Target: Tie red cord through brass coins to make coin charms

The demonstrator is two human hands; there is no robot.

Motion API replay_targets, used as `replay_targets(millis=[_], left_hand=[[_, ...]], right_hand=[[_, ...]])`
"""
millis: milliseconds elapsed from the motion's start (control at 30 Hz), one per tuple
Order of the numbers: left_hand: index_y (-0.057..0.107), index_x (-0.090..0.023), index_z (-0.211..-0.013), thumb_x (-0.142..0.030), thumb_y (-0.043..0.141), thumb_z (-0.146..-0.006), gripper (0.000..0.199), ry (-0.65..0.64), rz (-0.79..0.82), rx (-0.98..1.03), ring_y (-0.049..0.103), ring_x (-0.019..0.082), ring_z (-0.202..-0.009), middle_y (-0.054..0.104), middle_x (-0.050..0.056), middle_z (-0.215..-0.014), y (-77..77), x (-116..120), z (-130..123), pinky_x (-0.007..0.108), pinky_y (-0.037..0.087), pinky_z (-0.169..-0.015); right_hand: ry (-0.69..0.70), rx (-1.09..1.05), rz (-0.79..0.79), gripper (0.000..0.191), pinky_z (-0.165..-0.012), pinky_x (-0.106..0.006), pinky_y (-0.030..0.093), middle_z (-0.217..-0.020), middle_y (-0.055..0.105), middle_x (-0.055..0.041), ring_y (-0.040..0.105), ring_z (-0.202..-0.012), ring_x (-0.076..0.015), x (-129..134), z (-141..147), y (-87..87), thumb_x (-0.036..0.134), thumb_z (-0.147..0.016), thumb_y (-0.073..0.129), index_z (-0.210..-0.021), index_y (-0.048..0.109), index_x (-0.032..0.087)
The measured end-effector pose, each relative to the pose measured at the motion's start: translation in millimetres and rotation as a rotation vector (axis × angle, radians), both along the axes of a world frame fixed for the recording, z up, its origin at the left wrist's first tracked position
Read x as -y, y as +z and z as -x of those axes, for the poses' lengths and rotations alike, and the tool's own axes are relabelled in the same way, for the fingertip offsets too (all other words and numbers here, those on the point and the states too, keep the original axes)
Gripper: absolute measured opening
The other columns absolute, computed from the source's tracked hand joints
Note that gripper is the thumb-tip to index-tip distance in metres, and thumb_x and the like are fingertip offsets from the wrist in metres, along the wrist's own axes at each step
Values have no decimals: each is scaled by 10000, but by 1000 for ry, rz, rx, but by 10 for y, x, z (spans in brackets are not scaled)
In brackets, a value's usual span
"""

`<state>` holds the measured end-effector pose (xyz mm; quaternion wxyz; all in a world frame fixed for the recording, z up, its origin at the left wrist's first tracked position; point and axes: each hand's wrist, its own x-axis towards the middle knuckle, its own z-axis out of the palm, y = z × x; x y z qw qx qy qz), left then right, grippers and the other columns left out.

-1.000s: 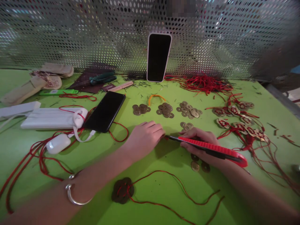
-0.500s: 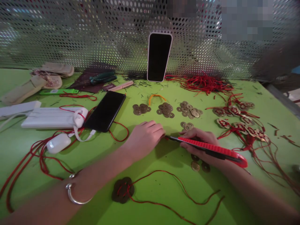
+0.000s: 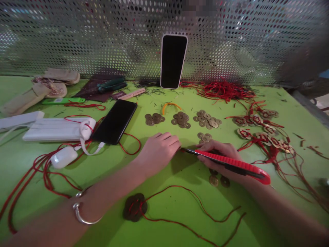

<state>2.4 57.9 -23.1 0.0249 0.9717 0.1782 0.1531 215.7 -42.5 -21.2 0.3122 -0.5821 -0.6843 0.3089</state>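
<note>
My right hand [image 3: 222, 156] is wrapped round a red utility knife [image 3: 231, 165], its blade pointing left. My left hand [image 3: 160, 149] is closed, knuckles up and fingertips turned down near the blade tip. A short dark-red end of cord [image 3: 182, 150] shows between those fingertips and the blade; the rest is hidden under the hand. Loose brass coins [image 3: 214, 180] lie beneath my right hand, and a small coin pile [image 3: 204, 137] sits just beyond it. Nearer to me, a ring of coins [image 3: 135, 207] is tied with red cord, two long tails running right.
Three coin piles [image 3: 181, 119] line the middle. Finished coin knots [image 3: 264, 138] and a red cord heap [image 3: 226, 90] are at right. On the left lie a black phone [image 3: 115, 121], a white power bank [image 3: 58, 129] and pliers [image 3: 112, 85]. Another phone [image 3: 174, 61] leans upright against the perforated panel.
The view has shifted very slightly. Both hands and the knife hold nearly the same pose and place; nothing has been picked up or let go.
</note>
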Motion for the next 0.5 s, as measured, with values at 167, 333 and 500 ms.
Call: replay_targets(millis=[167,333,500], left_hand=[[634,-138,-880,-125,497,-870,138,-2,-8,11,549,166,-759,649,12,-838,1,-2,-6,291,422,-631],[636,-144,-874,-124,504,-865,133,-2,6,23,553,163,-757,651,6,-842,2,-8,-6,290,421,-620],[633,-141,-867,-111,508,-858,129,1,10,31,547,164,-753,648,0,-831,-5,-8,-4,292,423,-626]], right_hand=[[-36,23,-18,92,-548,-240,477,-823,675,-26,639,-684,-161,36,-33,9,297,-817,594,-784,562,217],[-120,-17,-77,106,-552,-258,494,-833,684,-33,644,-675,-170,32,-13,2,305,-797,611,-780,550,220],[-55,23,-14,89,-516,-251,479,-822,679,-27,644,-687,-173,22,-5,-32,312,-816,600,-833,575,228]])
